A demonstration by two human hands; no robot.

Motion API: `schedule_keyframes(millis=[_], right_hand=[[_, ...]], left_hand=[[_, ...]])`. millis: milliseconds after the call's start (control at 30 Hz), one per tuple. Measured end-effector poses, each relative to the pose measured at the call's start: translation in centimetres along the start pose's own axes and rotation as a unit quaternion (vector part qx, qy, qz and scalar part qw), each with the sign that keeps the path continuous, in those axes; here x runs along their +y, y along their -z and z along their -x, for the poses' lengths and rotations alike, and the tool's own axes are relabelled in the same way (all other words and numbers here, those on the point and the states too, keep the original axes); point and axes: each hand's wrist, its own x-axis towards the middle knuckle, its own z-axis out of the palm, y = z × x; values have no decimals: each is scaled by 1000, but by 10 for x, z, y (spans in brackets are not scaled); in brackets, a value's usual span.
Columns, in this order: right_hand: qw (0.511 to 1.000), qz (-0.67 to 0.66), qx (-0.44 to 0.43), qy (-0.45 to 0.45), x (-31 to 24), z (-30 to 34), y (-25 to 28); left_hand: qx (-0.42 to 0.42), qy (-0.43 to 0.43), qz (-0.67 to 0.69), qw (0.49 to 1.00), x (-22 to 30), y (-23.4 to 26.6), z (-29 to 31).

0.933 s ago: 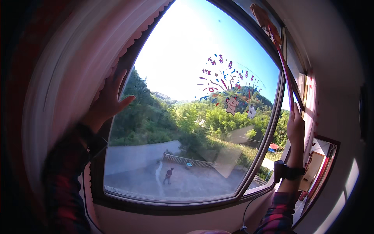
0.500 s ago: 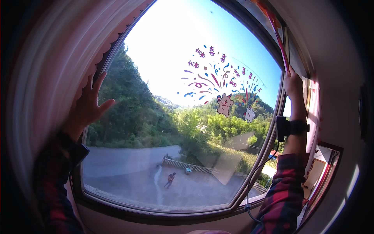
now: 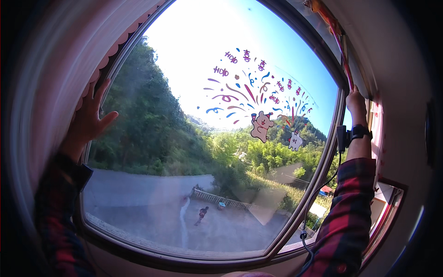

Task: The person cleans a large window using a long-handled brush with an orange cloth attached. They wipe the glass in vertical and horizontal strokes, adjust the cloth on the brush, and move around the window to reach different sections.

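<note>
My left hand (image 3: 87,122) is spread out flat at the left edge of the window frame (image 3: 123,50), beside the pale pink curtain (image 3: 50,97). Its fingers are apart and hold nothing. On the right, my right hand (image 3: 355,105) is raised and closed around the lower end of a thin red stick (image 3: 344,56). The stick runs up along the right side of the frame to a bunched orange-brown piece (image 3: 320,8) at the top, whose kind I cannot make out. Large window glass (image 3: 152,217) lies between my arms.
Cartoon firework stickers (image 3: 262,125) decorate the glass. A dark device on a strap (image 3: 351,135) sits on my right wrist, with a black cable (image 3: 318,190) hanging from it. Outside, a person (image 3: 201,215) is on the paved yard below. A framed mirror-like panel (image 3: 385,203) stands lower right.
The window looks larger and shifted in view. My left hand appears further left, still spread at the frame. My right hand, still on the stick, appears slightly lower and further right.
</note>
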Motion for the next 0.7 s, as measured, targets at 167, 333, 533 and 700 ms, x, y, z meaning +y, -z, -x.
schedule_keyframes(millis=[167,333,533,700], right_hand=[[995,-25,-93,-15,64,45,20],[988,-92,-121,-15,122,130,78],[955,-217,-192,-68,158,231,182],[946,-227,-195,-129,192,261,239]], left_hand=[[25,-25,-9,999,-4,-3,1],[68,-54,-29,996,-5,-15,-1],[46,-3,15,999,-25,-33,5],[69,-4,15,997,-24,-33,6]])
